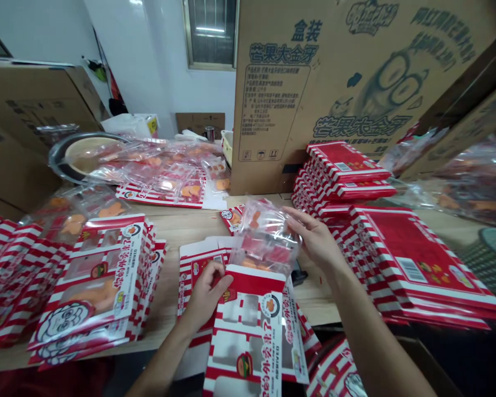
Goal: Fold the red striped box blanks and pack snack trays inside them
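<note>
My left hand (206,292) is closed on the top left edge of a red-and-white striped carton (252,336) with clear windows, held upright near the table's front edge. My right hand (314,240) pinches a clear plastic tray (267,240) holding orange and red sweets. The tray's lower end sits in the carton's open mouth. Flat cartons of the same print (200,259) lie on the table beneath.
A pile of filled cartons (99,281) lies at the left. Stacks of flat red cartons (400,253) stand at the right. Loose clear trays (165,171) and a metal basin (76,157) sit behind. A big brown shipping box (322,82) stands at the back, a green basket (491,259) at far right.
</note>
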### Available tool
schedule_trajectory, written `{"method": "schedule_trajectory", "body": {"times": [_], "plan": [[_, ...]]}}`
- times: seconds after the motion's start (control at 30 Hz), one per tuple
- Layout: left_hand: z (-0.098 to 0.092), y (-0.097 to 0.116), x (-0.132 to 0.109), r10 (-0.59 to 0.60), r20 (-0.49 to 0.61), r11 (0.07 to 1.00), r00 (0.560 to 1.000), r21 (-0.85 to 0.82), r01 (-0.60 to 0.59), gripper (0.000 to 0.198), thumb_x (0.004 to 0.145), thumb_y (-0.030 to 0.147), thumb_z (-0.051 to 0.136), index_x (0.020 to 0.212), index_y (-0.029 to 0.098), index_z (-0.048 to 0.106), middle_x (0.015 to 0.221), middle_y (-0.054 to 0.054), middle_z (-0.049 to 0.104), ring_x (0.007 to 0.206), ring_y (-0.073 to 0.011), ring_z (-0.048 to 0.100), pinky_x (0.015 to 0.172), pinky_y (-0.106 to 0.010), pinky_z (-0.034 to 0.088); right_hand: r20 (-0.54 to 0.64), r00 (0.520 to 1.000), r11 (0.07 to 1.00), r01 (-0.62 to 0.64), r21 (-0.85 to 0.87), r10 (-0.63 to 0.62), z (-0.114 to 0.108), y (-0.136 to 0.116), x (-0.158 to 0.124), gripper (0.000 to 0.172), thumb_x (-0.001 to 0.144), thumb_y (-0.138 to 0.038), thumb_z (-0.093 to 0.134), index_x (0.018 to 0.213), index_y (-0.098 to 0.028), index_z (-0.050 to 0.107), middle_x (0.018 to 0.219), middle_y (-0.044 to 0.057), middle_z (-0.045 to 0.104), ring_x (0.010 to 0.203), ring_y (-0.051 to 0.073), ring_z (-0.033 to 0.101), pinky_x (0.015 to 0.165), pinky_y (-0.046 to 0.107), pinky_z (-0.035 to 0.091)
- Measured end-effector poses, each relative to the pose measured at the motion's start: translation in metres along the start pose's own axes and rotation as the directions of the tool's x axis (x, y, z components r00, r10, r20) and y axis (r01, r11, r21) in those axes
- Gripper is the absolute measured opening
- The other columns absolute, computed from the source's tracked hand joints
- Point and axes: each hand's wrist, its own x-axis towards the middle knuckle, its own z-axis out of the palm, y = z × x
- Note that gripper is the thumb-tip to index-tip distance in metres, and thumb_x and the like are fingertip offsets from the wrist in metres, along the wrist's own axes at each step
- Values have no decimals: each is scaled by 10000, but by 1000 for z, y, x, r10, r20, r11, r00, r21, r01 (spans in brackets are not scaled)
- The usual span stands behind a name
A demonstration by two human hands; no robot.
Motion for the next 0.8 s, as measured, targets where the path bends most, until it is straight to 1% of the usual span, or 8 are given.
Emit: {"method": "schedule_trajectory", "body": {"times": [0.13,0.23,0.33,0.4,0.5,0.6,0.7,0.8], "plan": [[1,18,8,-63,104,998,993,-24,65,167,734,318,574,733,203,453,682,34,453,633,-121,452,625,-221,394,-78,996,999,40,-2,-40,8,12,11,292,605,-305,716,884,-225,692,618,-68,648,499,67,515,497,183,420],[1,21,8,89,58,987,994,126,-96,133,751,279,562,670,193,500,816,-14,487,841,-165,504,800,-263,391,13,999,999,31,-37,-30,12,13,6,252,586,-248,736,831,-197,709,678,-38,674,546,82,544,511,188,431],[3,16,4,218,-24,952,976,226,-207,112,792,251,520,694,198,532,1055,-58,473,1087,-199,449,953,-294,317,80,997,998,18,-52,-14,13,14,-5,192,540,-207,766,722,-166,721,763,6,698,647,114,584,572,208,461],[5,13,1,217,-39,953,975,226,-203,119,831,252,471,734,206,521,1126,-65,465,1146,-197,425,973,-296,307,38,999,999,23,-24,-22,12,17,-9,227,571,-230,752,793,-191,719,801,-8,696,661,104,581,596,206,464],[10,15,0,185,-5,965,983,192,-180,134,867,262,419,764,210,488,1159,-64,473,1162,-186,425,972,-292,315,-99,995,997,35,76,-28,15,25,-3,368,651,-295,694,1014,-253,651,696,-60,653,571,70,533,573,194,450],[11,16,0,194,-16,966,981,178,-188,145,877,272,402,772,205,476,1177,-66,468,1146,-185,434,967,-300,321,-154,988,988,26,153,-2,23,36,-1,429,658,-331,677,1073,-250,602,677,-63,623,548,72,520,565,201,453],[5,9,-1,187,-117,975,975,147,-169,174,886,292,383,781,199,486,1160,-70,485,1129,-191,443,976,-325,312,-64,996,986,-49,157,60,28,48,-17,468,622,-331,710,1073,-278,595,832,-36,656,606,90,565,579,216,472],[0,2,-2,175,-212,981,962,120,-152,212,888,317,383,751,192,486,1158,-76,497,1134,-203,438,988,-348,299,175,963,972,-221,84,204,21,55,-40,365,606,-356,736,946,-235,677,801,13,681,617,138,600,582,264,490]]}}
